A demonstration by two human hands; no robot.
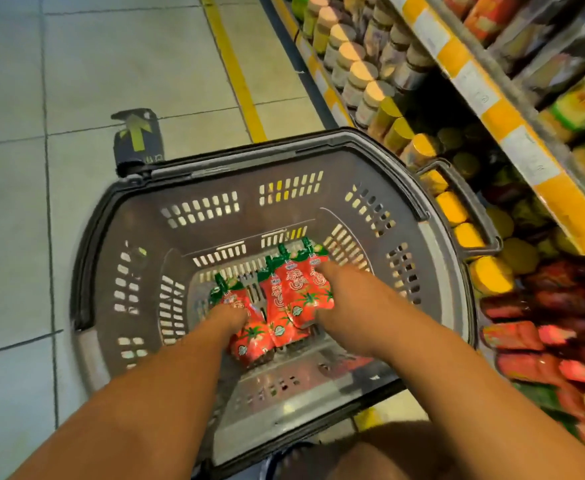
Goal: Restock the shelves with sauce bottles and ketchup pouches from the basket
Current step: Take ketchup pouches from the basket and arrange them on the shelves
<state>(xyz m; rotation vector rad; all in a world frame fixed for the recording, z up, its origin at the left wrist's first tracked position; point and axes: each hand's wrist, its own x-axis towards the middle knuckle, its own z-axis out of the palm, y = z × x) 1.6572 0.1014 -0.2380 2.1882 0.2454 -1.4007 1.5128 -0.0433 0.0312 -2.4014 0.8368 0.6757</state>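
Two bare hands reach into a grey perforated plastic shopping basket standing on the pale tiled floor of a shop aisle, gathering the last of its load. At the bottom, centre frame, lie the red foil ketchup pouches with green spouts and tomato pictures, fanned out with spouts pointing toward the top of the frame. No sauce bottles can be seen in the basket, which suggests the restocking is well along.

The left hand rests on the leftmost pouch; its fingers are hidden beneath the wrist and blurred, so whether they are clenched on the pouch cannot be told. The right hand lies along the right edge of the fanned pouches, fingers stretched toward the spouts, and appears to press against them; a true grasp cannot be confirmed. Working from both sides at once looks like a way to sweep the slippery pouches into one bundle.

The basket sits just beside the yellow-edged shelves on the right of the frame, presumably to keep the carry short. Those shelves hold jars with beige lids at upper centre, yellow-capped containers lower down and red packets at lower right.

The pouches carry white script on red, too blurred to read. A dark floor sticker with a yellow-green arrow points up the aisle at upper left. White shelf-edge price tags are illegible.
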